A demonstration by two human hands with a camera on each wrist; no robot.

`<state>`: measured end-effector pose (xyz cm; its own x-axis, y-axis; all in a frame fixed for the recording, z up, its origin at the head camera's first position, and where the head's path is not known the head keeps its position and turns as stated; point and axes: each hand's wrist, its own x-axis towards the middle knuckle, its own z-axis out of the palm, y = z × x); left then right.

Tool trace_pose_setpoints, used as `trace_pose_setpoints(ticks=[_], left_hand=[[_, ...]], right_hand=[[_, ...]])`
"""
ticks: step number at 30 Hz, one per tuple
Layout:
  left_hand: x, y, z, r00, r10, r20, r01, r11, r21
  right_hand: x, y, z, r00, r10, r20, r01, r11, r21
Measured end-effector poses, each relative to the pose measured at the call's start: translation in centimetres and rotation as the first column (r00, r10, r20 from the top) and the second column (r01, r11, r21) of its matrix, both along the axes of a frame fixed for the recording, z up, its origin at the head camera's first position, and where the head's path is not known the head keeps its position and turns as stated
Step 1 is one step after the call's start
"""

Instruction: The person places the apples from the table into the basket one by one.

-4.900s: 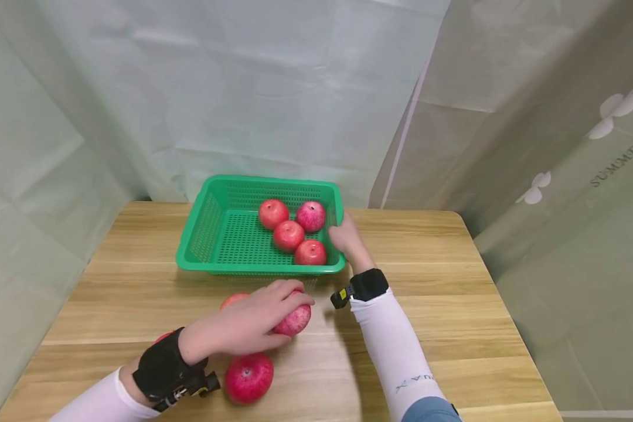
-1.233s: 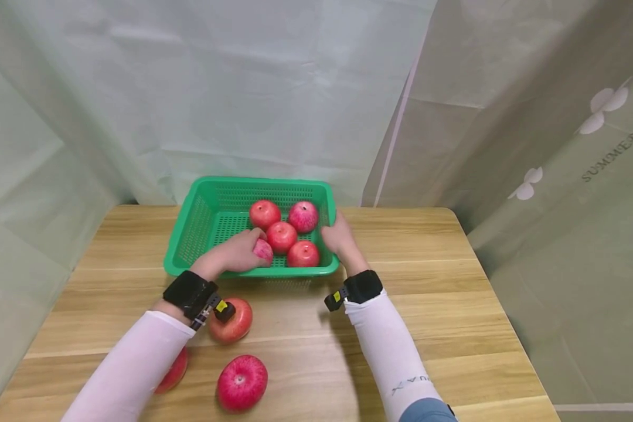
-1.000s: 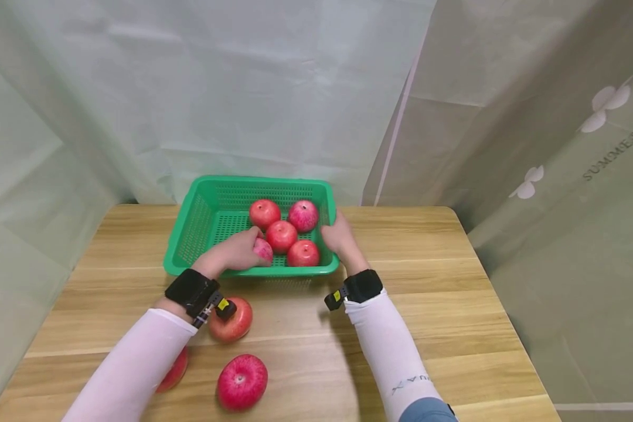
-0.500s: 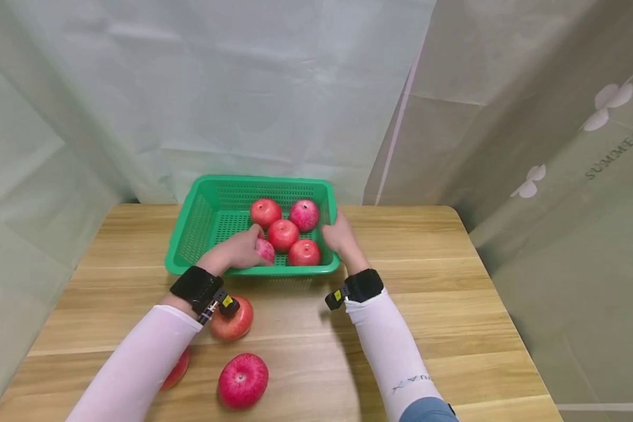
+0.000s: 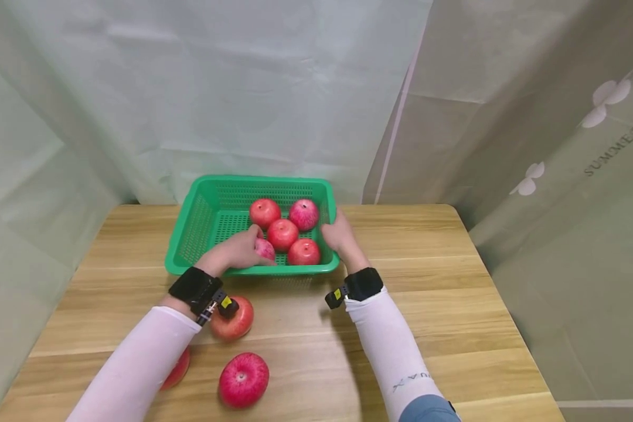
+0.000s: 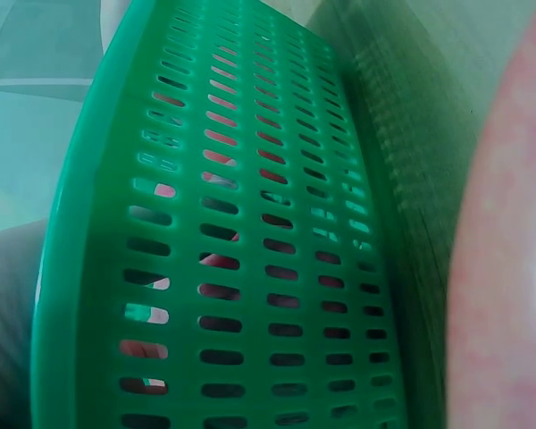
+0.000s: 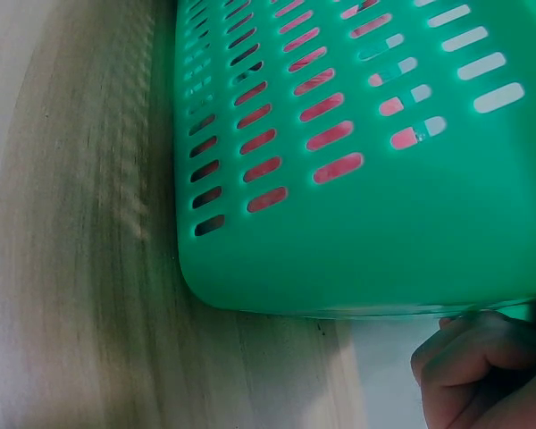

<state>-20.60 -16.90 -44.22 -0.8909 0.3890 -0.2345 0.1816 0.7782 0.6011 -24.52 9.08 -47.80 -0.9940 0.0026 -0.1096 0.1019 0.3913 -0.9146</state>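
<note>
In the head view a green plastic basket (image 5: pixel 187 234) with slotted walls stands at the back of the table. My left hand (image 5: pixel 234 249) reaches over its front rim and holds a pink-red apple (image 5: pixel 265 249), partly hidden by the fingers, low inside the basket. Several other red apples (image 5: pixel 282 235) lie to the right of it in the basket. My right hand (image 5: pixel 339 233) grips the basket's right rim; in the right wrist view its curled fingers (image 7: pixel 482 357) show at the basket edge. The left wrist view shows mostly the slotted front wall (image 6: pixel 241 232), the left fingers hidden behind it.
On the wooden table (image 5: pixel 422 328), a red apple (image 5: pixel 232 319) sits under my left wrist. A darker red apple (image 5: pixel 244 380) lies nearer the front, and another apple (image 5: pixel 176 370) is partly covered by my left sleeve. Pale sheeting (image 5: pixel 274 88) hangs behind the table.
Since the oldest frame, my left hand has carried the apple from the table in front into the basket. Over the last second both hands have stayed nearly still.
</note>
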Motion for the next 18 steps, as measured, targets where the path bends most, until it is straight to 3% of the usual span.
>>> trace_pose_setpoints(ticks=[18], left_hand=[[0.00, -0.11, 0.08, 1.000, -0.011, -0.009, 0.011, 1.000, -0.023]], right_hand=[[0.04, -0.05, 0.07, 1.000, -0.009, 0.014, 0.009, 1.000, -0.014]])
